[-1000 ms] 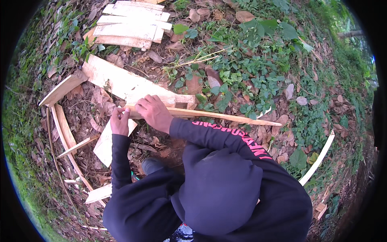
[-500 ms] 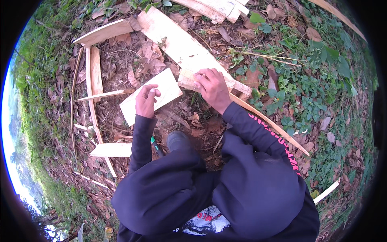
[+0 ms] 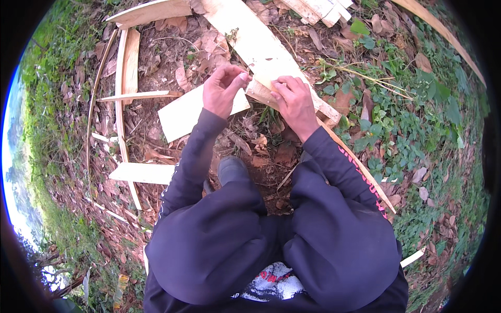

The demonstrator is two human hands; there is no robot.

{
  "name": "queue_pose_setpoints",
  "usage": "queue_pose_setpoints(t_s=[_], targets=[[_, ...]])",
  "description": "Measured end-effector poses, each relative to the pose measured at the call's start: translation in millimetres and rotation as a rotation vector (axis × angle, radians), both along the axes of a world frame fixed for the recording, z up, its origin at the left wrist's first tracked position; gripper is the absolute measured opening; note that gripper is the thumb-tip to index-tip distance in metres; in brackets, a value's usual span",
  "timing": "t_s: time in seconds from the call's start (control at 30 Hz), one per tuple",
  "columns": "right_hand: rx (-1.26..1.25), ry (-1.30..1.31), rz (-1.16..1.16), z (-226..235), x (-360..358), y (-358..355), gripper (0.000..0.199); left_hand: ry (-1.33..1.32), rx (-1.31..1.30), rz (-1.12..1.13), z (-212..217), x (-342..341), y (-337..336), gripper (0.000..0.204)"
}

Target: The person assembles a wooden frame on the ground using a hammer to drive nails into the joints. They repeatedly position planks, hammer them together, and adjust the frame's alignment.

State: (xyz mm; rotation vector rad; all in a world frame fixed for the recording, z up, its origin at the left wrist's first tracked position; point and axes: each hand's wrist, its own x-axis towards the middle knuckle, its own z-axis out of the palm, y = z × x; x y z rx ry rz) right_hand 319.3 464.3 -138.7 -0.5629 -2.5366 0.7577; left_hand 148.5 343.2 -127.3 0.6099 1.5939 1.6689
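My right hand [image 3: 296, 107] has its fingers curled over a short pale piece of wood [image 3: 258, 93], gripping it near the middle. This piece lies by the near end of a long, wide pale board [image 3: 255, 44]. Close to its left end is my left hand [image 3: 221, 91], raised with thumb and fingers drawn together. Whatever those fingertips pinch, if anything, is too small to make out. Below my left hand lies a flat rectangular board [image 3: 180, 116] on the soil, partly covered by the hand and wrist.
Left of me, thin wooden strips [image 3: 120, 94] cross a curved stick [image 3: 93, 99] and a short board [image 3: 141, 172]. More boards [image 3: 318, 11] are stacked at the far side. A long pointed strip [image 3: 360, 166] runs beside my right forearm. Dry leaves and green plants [image 3: 402, 125] cover the ground.
My left hand has moved right and up from over the flat board to the short wood piece, its fingers closing together. My right hand keeps its hold; the whole view has shifted slightly.
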Motion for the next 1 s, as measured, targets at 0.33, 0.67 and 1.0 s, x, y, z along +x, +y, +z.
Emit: queue_pose_setpoints(t_s=[0.33, 0.67, 1.0], targets=[[-0.002, 0.019, -0.014, -1, 0, -3, 0.02, 0.377, -0.115, 0.036, -21, 12, 16, 0.016], [0.011, -0.002, -0.032, 0, 1, -5, 0.02, 0.594, -0.132, 0.028, -12, 16, 16, 0.015], [0.014, -0.008, -0.015, -10, -3, 1, 0.033, 0.736, -0.103, -0.039, -11, 14, 15, 0.013]])
